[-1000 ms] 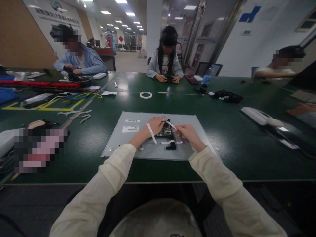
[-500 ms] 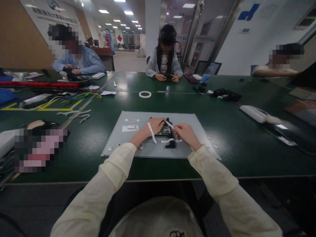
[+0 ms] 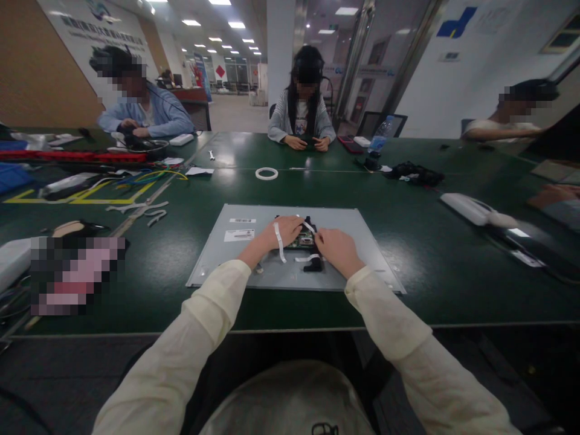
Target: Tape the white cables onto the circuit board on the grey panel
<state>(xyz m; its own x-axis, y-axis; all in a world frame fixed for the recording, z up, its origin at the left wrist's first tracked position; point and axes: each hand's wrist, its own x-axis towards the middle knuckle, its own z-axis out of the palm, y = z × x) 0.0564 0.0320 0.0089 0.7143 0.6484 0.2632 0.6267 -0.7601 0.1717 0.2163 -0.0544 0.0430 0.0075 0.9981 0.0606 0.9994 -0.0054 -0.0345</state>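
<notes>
A flat grey panel [image 3: 254, 266] lies on the table, with a green circuit board [image 3: 305, 240] in a black bracket [image 3: 313, 264] at its middle. My left hand [image 3: 284, 232] rests with extended fingers over the board's upper left. A white tape strip [image 3: 280, 243] hangs from the back of that hand. Another strip of tape [image 3: 310, 227] runs across the board's upper right, between my hands. At its lower end, my right hand [image 3: 338, 249] has its fingers closed on the strip, against the board's right side. A third strip [image 3: 307, 259] crosses the bracket's lower part.
A tape roll [image 3: 266, 173] lies beyond the panel. Tangled white pieces [image 3: 144, 209] and cables [image 3: 156, 175] are to the left, a white device [image 3: 466, 207] and black cable bundle [image 3: 414, 172] to the right. Several people sit around the table [image 3: 217, 314].
My right hand has moved slightly left and down onto the board's right side, bringing the tape strip's end against it. My left hand has barely shifted.
</notes>
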